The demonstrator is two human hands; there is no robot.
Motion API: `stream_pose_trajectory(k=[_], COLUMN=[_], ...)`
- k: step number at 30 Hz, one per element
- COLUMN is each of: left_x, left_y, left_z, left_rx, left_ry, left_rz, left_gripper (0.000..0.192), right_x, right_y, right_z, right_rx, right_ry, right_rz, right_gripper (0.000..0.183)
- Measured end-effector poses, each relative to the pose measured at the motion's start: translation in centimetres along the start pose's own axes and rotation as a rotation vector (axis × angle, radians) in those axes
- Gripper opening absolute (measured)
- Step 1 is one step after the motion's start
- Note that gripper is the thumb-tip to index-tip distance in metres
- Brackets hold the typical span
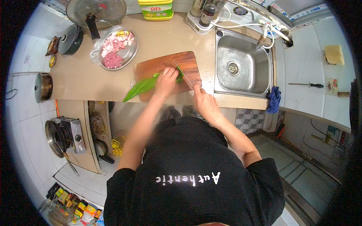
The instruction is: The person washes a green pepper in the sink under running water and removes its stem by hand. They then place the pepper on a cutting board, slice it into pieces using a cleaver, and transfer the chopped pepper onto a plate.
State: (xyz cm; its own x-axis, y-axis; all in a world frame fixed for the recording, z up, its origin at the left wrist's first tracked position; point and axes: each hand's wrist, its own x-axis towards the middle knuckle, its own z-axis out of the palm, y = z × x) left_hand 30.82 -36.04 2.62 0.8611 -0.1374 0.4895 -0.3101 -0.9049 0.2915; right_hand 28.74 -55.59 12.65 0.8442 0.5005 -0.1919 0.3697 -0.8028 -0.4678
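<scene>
A wooden cutting board (186, 60) lies tilted on the beige counter. On it, my left hand (167, 80) presses down on a long green leafy vegetable (142, 87), whose pointed end reaches past the board's left edge. My right hand (205, 102) grips a kitchen knife (184, 75) by its handle, which my fingers mostly hide. The blade slants over the board just right of my left fingertips, beside green pieces at the vegetable's cut end. Up and to the left, a metal plate (130, 55) holds sliced pale and red raw meat (112, 60) with some yellow pieces.
A steel sink (243, 82) is set into the counter on the right, with a blue cloth (273, 100) at its corner. Bottles (208, 14) stand behind the board on a white stand. A lidded pan (70, 39) and a pot (45, 87) sit at the left.
</scene>
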Motion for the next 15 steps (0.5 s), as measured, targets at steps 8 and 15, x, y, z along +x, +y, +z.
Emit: stream_pose_trajectory(k=[8,15], left_x=[0.3,0.0], left_y=[0.1,0.2], left_z=[-0.2,0.0], left_rx=[-0.023,-0.047], left_ry=[-0.050,-0.037], left_rz=[0.006,-0.039], left_gripper=[0.017,0.011], right_x=[1.2,2.4], right_y=[0.1,0.2], right_z=[0.6,2.0], right_rx=[-0.018,-0.116], right_ry=[-0.028,-0.075], right_rz=[-0.006,0.003], right_gripper=[0.014,0.013])
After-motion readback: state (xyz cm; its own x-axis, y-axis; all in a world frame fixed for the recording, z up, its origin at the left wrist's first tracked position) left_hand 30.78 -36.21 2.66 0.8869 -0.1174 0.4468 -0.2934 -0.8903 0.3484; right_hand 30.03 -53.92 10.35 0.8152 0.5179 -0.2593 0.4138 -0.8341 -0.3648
